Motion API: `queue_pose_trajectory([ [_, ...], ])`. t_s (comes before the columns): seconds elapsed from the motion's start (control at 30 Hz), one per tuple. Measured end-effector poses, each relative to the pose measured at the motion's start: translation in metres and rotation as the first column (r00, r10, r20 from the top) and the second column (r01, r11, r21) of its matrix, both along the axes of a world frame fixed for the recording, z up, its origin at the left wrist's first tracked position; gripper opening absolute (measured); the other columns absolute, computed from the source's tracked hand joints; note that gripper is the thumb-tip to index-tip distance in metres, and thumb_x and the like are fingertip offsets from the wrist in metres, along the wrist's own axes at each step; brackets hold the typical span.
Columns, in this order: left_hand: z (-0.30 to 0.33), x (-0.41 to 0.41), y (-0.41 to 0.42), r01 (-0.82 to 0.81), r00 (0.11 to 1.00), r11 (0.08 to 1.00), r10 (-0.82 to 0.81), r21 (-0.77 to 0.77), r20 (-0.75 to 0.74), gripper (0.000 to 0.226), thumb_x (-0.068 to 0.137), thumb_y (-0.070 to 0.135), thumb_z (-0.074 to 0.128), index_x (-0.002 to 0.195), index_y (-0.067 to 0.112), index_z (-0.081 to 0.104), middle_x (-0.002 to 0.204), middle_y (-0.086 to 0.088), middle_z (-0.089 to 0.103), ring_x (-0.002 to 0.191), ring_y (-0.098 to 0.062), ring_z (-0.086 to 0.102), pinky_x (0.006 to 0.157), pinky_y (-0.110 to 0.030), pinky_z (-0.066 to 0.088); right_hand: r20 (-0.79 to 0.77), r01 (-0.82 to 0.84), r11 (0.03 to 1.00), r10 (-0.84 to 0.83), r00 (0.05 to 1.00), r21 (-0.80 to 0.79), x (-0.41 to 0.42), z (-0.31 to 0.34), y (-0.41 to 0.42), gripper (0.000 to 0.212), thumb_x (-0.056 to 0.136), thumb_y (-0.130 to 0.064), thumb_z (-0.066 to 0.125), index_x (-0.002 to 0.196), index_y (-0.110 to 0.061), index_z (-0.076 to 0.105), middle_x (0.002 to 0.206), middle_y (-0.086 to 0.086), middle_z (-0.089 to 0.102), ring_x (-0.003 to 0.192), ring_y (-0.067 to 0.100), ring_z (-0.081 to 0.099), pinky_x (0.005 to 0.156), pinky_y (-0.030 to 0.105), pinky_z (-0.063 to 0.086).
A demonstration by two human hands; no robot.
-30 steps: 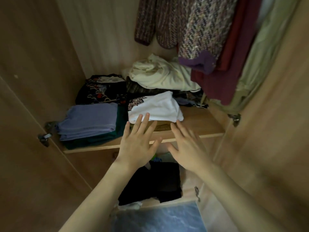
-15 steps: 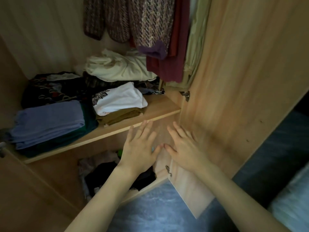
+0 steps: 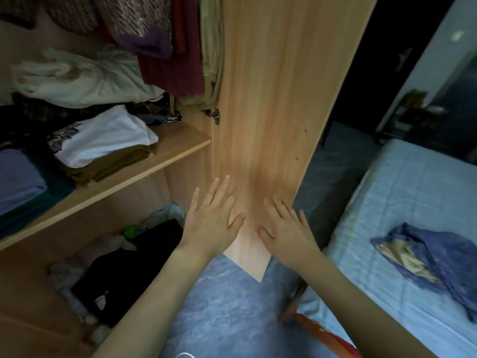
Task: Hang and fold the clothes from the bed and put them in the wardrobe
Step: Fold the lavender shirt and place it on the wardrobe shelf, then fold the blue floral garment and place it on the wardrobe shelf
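Wooden wardrobe door (image 3: 271, 99) open; blue floor (image 3: 232, 306), bed (image 3: 413, 189) right

Both bare forearms reach forward and up from the bottom of the view, roughly parallel and converging slightly. The left hand (image 3: 211, 223) is held palm down with its fingers straight and a little spread, thumb angled out to the right. The right hand (image 3: 287, 232) mirrors it, fingers straight and close together, thumb pointing left. The two thumbs lie near each other but apart. Neither hand holds anything.
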State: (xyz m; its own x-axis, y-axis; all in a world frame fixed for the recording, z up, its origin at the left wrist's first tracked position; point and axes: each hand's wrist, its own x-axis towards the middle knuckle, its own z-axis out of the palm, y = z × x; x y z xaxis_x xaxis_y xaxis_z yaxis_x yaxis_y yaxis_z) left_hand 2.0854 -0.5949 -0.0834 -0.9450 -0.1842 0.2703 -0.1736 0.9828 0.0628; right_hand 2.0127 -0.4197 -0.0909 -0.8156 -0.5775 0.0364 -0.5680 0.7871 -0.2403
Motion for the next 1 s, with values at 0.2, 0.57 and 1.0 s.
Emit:
queue_pose_trajectory([
  [0.2, 0.006, -0.034, 0.056, 0.19, 0.982, 0.981, -0.191, 0.038, 0.004, 0.067, 0.093, 0.061, 0.011, 0.153, 0.033, 0.016, 0.162, 0.007, -0.005, 0.149, -0.012, -0.006, 0.117, -0.041, -0.001, -0.016, 0.141, 0.988, -0.142, 0.99, -0.056, -0.001, 0.007, 0.051, 0.065, 0.098, -0.052, 0.034, 0.154, -0.026, 0.013, 0.162, -0.001, 0.01, 0.148, 0.019, 0.011, 0.119, 0.051, 0.007],
  [0.57, -0.016, -0.086, 0.234, 0.535, 0.827, 0.844, -0.533, 0.041, 0.18, 0.069, 0.092, 0.062, 0.011, 0.154, 0.033, 0.004, 0.161, 0.004, -0.016, 0.149, -0.016, -0.008, 0.12, -0.047, 0.008, 0.016, 0.491, 0.87, -0.49, 0.871, -0.048, 0.006, -0.001, 0.241, 0.068, 0.097, -0.049, 0.042, 0.154, -0.024, 0.016, 0.162, 0.001, 0.012, 0.148, 0.021, 0.014, 0.117, 0.054, 0.012],
  [1.0, -0.038, -0.114, 0.526, 0.822, 0.525, 0.568, -0.775, 0.025, 0.352, 0.065, 0.098, 0.056, 0.029, 0.154, 0.034, 0.004, 0.161, 0.003, -0.016, 0.148, -0.014, -0.011, 0.118, -0.045, -0.002, 0.043, 0.779, 0.623, -0.778, 0.626, -0.074, 0.032, -0.009, 0.514, 0.067, 0.096, -0.048, 0.044, 0.153, -0.023, 0.019, 0.162, 0.003, 0.013, 0.146, 0.023, 0.018, 0.116, 0.055, 0.011],
])
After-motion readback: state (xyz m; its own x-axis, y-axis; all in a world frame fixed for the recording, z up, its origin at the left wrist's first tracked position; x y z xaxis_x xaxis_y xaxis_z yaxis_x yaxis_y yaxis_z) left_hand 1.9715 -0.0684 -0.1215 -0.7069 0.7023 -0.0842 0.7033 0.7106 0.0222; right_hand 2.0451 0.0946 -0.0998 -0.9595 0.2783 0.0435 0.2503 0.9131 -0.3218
